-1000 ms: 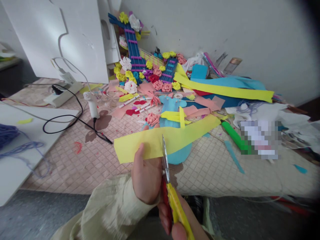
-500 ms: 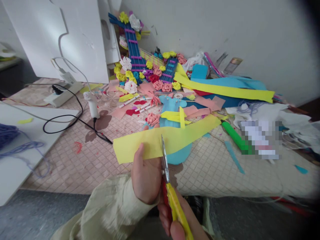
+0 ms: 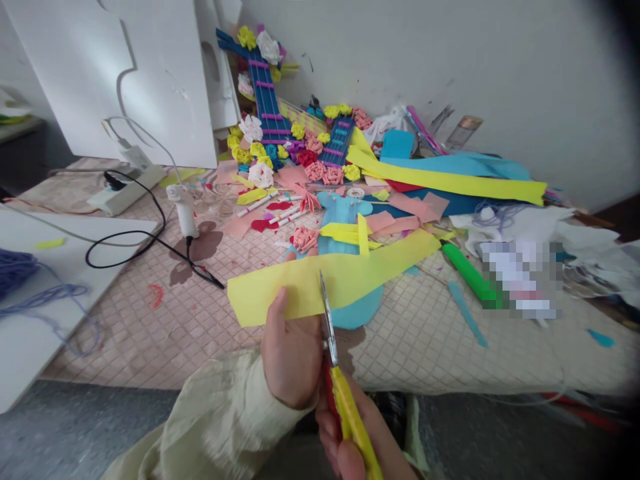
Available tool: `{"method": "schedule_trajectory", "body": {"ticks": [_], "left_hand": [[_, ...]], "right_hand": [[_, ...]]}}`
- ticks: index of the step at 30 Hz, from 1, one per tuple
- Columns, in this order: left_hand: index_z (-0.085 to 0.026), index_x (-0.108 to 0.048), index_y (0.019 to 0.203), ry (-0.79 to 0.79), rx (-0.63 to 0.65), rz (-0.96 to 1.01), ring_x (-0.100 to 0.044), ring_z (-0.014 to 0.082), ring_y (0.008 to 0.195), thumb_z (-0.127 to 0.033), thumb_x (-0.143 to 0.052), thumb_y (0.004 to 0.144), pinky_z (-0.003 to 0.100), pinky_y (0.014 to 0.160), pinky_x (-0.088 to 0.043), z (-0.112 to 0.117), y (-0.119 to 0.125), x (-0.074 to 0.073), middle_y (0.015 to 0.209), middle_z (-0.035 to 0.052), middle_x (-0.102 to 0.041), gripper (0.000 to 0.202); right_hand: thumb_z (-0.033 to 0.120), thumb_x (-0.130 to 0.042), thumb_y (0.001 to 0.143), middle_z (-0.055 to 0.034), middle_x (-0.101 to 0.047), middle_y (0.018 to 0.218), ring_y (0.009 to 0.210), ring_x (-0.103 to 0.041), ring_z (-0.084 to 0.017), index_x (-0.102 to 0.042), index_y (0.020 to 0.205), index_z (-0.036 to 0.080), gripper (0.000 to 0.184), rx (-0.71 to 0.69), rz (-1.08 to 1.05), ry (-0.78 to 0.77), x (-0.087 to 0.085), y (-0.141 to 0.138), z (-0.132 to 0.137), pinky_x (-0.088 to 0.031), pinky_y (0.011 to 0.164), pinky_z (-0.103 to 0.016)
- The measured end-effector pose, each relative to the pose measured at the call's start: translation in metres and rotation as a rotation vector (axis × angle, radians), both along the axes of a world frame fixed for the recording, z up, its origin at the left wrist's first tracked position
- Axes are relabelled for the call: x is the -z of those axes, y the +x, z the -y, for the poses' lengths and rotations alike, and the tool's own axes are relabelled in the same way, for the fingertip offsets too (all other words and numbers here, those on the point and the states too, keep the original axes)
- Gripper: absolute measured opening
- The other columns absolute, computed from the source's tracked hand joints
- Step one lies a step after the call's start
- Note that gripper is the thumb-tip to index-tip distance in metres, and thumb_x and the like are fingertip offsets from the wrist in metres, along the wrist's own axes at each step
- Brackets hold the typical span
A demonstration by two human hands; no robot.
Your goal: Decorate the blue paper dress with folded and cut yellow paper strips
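Note:
A long yellow paper strip (image 3: pixel 260 293) is pinched in my left hand (image 3: pixel 293 360), thumb in front and the other fingers behind it. My right hand (image 3: pixel 345 427) grips a pair of scissors (image 3: pixel 333 353) with yellow and red handles. The blades point up and lie across the strip's lower edge, near its middle; whether they are parted is hard to see. Behind the strip lies a light blue guitar-shaped cutout (image 3: pixel 357 307), partly covered. A pink paper rose (image 3: pixel 305 238) and folded yellow strips (image 3: pixel 345 232) sit just beyond the strip.
A white glue gun (image 3: pixel 185 213) stands at left, its black cable trailing near a power strip (image 3: pixel 127 190). Paper flowers and blue guitar necks (image 3: pixel 270 100) lean on the wall. To the right are a green marker (image 3: pixel 470 273) and crumpled white paper (image 3: pixel 580 233). Purple yarn (image 3: pixel 20 270) lies far left.
Almost nothing differs. The scissors and the paper strip stay in nearly the same place, with only a slight shift of the whole view.

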State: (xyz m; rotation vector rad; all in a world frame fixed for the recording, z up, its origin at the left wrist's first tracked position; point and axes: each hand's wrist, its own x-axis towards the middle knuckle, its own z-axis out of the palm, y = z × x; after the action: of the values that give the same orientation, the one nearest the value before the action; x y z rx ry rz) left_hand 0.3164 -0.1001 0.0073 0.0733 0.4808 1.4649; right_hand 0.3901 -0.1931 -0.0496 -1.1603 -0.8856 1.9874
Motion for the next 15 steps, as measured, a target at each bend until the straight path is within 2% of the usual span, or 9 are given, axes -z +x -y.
{"method": "schedule_trajectory", "body": {"ticks": [8, 15], "left_hand": [[-0.030, -0.044, 0.123, 0.003, -0.014, -0.015, -0.038, 0.0204, 0.122, -0.030, -0.036, 0.085, 0.040, 0.099, -0.034, 0.0008, -0.0001, 0.0006, 0.123, 0.0001, -0.054, 0.039], [-0.030, -0.046, 0.122, 0.024, -0.014, -0.009, -0.038, 0.0200, 0.122, -0.029, -0.034, 0.086, 0.039, 0.100, -0.034, 0.0007, 0.0002, 0.0006, 0.122, -0.0010, -0.055, 0.038]], "right_hand": [[0.056, -0.064, 0.060, 0.0101, -0.034, 0.046, 0.039, -0.030, -0.004, -0.046, 0.092, 0.017, 0.053, -0.008, -0.032, -0.111, -0.0040, -0.0002, -0.0014, -0.025, 0.038, -0.016], [0.061, -0.062, 0.058, 0.0099, -0.032, 0.049, 0.040, -0.030, -0.004, -0.046, 0.092, 0.017, 0.058, -0.016, -0.002, -0.054, -0.0041, 0.0013, -0.0012, -0.027, 0.040, -0.017]]}}
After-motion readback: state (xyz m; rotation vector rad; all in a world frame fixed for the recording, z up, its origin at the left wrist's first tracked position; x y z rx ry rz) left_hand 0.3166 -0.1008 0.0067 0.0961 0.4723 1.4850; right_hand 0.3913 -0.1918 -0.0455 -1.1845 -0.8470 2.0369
